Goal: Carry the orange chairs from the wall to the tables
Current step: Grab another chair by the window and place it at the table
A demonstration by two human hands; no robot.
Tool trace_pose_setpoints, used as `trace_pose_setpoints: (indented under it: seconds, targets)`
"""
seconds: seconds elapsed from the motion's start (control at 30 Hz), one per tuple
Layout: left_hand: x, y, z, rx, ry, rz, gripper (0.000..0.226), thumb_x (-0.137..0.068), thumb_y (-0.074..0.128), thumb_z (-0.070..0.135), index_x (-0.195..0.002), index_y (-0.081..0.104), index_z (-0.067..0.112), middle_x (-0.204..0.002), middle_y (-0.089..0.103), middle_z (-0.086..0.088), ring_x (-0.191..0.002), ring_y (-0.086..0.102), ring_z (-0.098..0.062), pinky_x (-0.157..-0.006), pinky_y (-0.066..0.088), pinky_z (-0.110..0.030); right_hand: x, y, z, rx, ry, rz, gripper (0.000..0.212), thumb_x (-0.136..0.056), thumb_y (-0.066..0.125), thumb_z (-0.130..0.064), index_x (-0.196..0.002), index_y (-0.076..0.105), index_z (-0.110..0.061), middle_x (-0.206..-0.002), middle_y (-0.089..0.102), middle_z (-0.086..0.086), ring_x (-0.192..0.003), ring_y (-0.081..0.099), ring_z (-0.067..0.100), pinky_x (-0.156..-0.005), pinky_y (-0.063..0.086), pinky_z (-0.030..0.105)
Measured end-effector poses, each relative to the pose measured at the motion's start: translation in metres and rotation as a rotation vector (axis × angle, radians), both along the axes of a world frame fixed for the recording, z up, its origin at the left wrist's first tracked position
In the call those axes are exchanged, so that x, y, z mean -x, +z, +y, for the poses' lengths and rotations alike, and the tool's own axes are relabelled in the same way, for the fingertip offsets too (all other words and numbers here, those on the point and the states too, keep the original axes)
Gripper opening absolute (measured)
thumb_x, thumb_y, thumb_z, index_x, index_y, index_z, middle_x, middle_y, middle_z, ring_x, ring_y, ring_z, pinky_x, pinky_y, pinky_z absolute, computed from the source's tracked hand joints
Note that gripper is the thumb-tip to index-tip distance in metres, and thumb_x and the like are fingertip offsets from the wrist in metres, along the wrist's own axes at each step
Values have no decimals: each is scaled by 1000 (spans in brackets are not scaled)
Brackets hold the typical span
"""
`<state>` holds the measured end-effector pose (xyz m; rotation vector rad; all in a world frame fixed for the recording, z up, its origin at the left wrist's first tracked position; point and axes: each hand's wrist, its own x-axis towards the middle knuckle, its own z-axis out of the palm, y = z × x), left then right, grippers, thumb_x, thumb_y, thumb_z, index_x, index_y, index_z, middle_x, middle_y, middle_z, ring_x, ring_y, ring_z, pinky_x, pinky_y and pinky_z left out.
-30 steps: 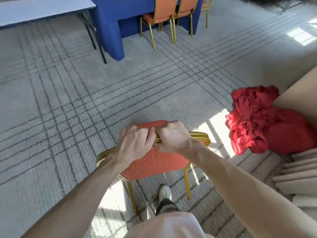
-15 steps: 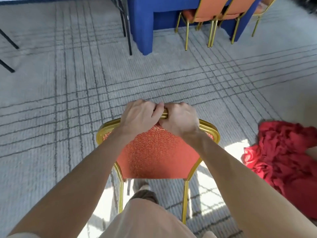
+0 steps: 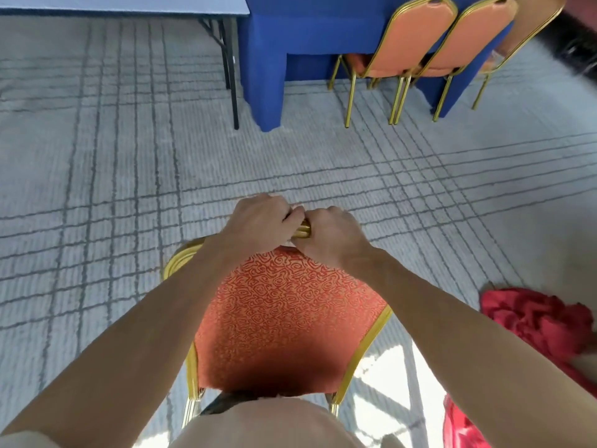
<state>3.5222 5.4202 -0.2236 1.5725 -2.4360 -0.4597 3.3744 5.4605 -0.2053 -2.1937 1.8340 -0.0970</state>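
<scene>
The blue-draped table (image 3: 323,37) looms nearer; we keep both hands, left (image 3: 258,226) and right (image 3: 329,236), gripping the orange chair (image 3: 284,321) top rail, lifting its legs clear of the carpet (image 3: 97,189).

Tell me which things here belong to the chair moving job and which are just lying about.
Job: orange chair; left hand and right hand gripping its gold top rail; blue-draped table; other orange chairs already at it; grey folding table.
Lying about: red cloth heap, right of the held chair.
</scene>
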Motion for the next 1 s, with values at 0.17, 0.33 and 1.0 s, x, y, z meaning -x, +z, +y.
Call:
trace_pose_setpoints:
  seconds: [0.17, 0.33, 1.0]
  targets:
    - [24, 12, -61, 14, -78, 12, 54, -100, 35, 43, -55, 49, 17, -55, 50, 2, -57, 50, -14, -57, 33, -32, 26, 14, -59, -49, 17, 33, 25, -87, 57, -41, -98, 65, -20, -76, 62, -3, -80, 62, 21, -71, 46, 31]
    - [54, 46, -116, 164, -126, 35, 53, -99, 38, 41, -53, 45, 16, -52, 45, 4, -55, 46, -15, -58, 32, -31, 57, 41, -112, 78, -24, 90, 28, -85, 57, -45, -98, 66, -22, -85, 70, 1, -83, 63, 23, -73, 46, 33]
    - [212, -7, -308, -18, 61, 91, 72, -100, 23, 59, -57, 64, 17, -49, 57, 3, -49, 56, -13, -52, 47, -29, 207, -14, -324, 95, 48, 165, 23, -80, 55, -39, -65, 45, -23, -49, 44, -11, -52, 51, 19, -58, 34, 26]
